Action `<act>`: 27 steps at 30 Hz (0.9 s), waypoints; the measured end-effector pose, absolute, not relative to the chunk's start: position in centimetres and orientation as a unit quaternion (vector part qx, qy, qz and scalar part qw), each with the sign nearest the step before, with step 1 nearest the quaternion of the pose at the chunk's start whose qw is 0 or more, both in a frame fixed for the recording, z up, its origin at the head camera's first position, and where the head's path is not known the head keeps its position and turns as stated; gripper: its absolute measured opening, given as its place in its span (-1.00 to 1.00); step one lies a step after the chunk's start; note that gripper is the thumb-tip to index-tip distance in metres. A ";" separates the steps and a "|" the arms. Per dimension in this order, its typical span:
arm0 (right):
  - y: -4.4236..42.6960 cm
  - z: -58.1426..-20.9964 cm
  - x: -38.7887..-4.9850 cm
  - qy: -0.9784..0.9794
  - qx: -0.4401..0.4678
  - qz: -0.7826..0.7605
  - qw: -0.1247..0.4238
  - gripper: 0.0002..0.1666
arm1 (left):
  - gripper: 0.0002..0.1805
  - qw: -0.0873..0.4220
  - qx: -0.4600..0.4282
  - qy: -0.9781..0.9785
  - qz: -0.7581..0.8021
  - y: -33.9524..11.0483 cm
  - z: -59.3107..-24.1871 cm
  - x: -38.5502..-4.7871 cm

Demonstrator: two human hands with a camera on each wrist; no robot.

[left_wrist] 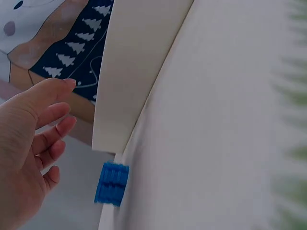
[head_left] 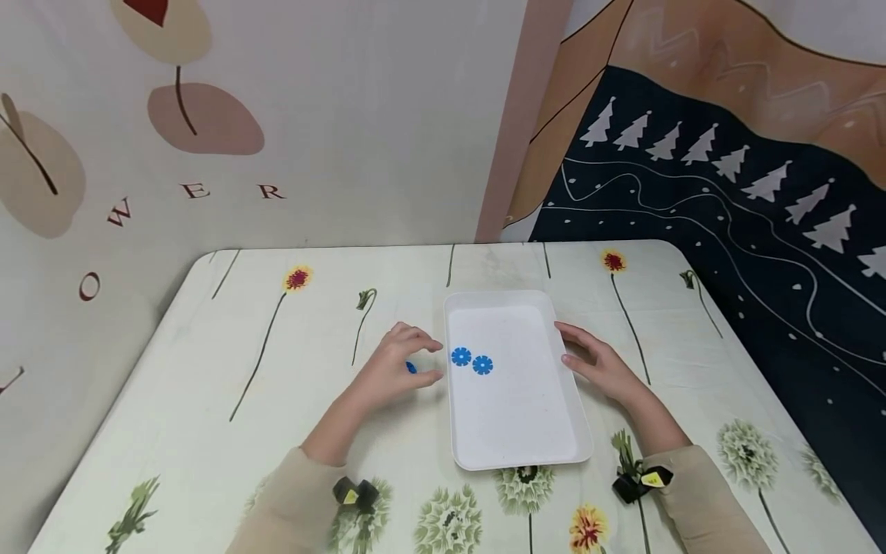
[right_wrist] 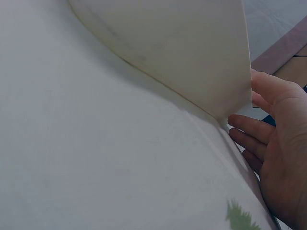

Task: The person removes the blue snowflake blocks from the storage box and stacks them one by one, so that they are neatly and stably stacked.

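A white rectangular tray (head_left: 522, 423) lies on the table between my hands. Two blue notched plastic discs (head_left: 482, 365) rest flat inside it, near its left wall. My left hand (head_left: 388, 368) is just left of the tray, thumb and fingers spread apart with nothing gripped. A small blue stack of notched discs (left_wrist: 112, 184) stands on the table beside that hand, mostly hidden by it in the head view. My right hand (head_left: 601, 365) is at the tray's right side, its fingertips touching the outer wall (right_wrist: 211, 62) with the fingers loosely bent.
A flower-printed cloth (head_left: 291, 346) covers the table. Behind it stands a pale wall (head_left: 360, 138) with lettering, and a dark tree-patterned hanging (head_left: 664, 192) is at the right. Each sleeve carries a black strap device (head_left: 356, 494) at the wrist.
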State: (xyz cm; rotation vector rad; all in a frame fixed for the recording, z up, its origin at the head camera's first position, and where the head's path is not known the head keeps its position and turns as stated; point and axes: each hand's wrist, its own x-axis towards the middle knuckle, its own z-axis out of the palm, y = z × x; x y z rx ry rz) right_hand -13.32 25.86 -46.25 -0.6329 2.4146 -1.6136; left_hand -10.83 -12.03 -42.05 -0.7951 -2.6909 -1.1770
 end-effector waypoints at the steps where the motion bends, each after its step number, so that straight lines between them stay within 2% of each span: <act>1: 25.9 -46.2 -13.3 0.809 -0.212 -0.541 0.085 -0.34 | -0.62 0.048 -0.269 -0.881 -0.386 -11.7 -42.0 -10.9; 11: 25.8 -46.2 -13.4 0.808 -0.210 -0.544 0.086 -0.34 | -0.57 0.007 -0.328 -0.879 -0.347 -9.0 -41.6 -12.1; 21: 25.8 -46.3 -13.4 0.806 -0.217 -0.545 0.082 -0.34 | -0.53 -0.055 -0.343 -0.891 -0.293 -7.1 -41.8 -13.9; 27: 25.9 -46.3 -13.4 0.810 -0.217 -0.539 0.078 -0.34 | -0.53 -0.071 -0.362 -0.896 -0.248 -6.3 -41.7 -15.1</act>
